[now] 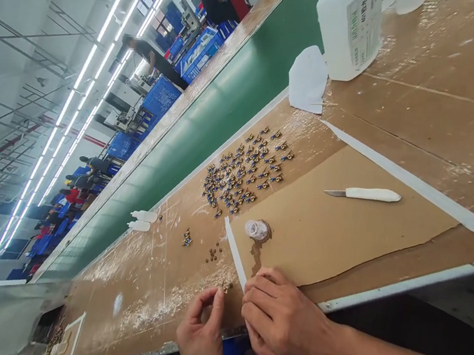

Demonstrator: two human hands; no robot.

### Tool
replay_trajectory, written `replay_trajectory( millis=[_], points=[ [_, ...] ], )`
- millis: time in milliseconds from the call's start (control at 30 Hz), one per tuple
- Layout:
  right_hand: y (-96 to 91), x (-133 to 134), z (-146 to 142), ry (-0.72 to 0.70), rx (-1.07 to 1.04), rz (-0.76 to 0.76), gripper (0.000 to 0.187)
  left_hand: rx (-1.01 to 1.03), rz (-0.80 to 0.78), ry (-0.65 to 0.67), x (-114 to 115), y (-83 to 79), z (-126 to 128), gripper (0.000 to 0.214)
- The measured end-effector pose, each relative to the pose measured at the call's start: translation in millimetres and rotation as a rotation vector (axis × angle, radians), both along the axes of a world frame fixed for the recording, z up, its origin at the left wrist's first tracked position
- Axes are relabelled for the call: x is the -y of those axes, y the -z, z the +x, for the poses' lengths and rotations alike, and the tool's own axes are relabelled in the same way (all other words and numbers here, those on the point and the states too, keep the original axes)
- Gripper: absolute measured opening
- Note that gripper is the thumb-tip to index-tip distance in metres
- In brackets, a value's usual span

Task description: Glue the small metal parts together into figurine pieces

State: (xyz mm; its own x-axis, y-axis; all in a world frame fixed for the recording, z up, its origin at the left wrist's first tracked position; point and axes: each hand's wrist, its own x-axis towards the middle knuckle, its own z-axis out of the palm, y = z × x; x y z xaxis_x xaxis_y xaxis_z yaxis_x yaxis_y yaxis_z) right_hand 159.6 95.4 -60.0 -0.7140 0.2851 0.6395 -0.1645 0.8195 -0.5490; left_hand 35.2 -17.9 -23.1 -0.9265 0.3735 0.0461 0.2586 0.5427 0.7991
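Observation:
My left hand [201,331] rests at the near edge of the cardboard-covered bench [410,109], thumb and forefinger pinched round something too small to make out. My right hand [281,325] lies beside it, fingers curled and pressed together over the bench edge; what they hold is hidden. Just beyond the fingertips lie a few tiny brass parts [226,287] and a white strip [234,253]. Farther out is a spread of several small blue-and-brass parts [245,170], with a few loose ones [186,237] nearer.
A white-handled knife [367,193] lies on a cardboard sheet [337,229], a small clear cap [257,229] near it. Two small white bottles [142,221] lie by the green conveyor belt [210,119]. A large white plastic jug [349,24] stands far off. Other people work beside blue crates.

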Motion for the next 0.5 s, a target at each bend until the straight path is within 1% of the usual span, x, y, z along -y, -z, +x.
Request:
replay_trajectory(
  millis=[200, 500],
  points=[
    [2.4, 1.1, -2.0, 0.004, 0.013, 0.028, 0.005, 0.016, -0.032, -0.019, -3.9, -1.0, 2.1, 0.041],
    [1.7, 0.1, -1.7, -0.005, 0.000, 0.006, 0.007, 0.014, -0.104, -0.009, -7.8, -5.1, 2.3, 0.037]
  ],
)
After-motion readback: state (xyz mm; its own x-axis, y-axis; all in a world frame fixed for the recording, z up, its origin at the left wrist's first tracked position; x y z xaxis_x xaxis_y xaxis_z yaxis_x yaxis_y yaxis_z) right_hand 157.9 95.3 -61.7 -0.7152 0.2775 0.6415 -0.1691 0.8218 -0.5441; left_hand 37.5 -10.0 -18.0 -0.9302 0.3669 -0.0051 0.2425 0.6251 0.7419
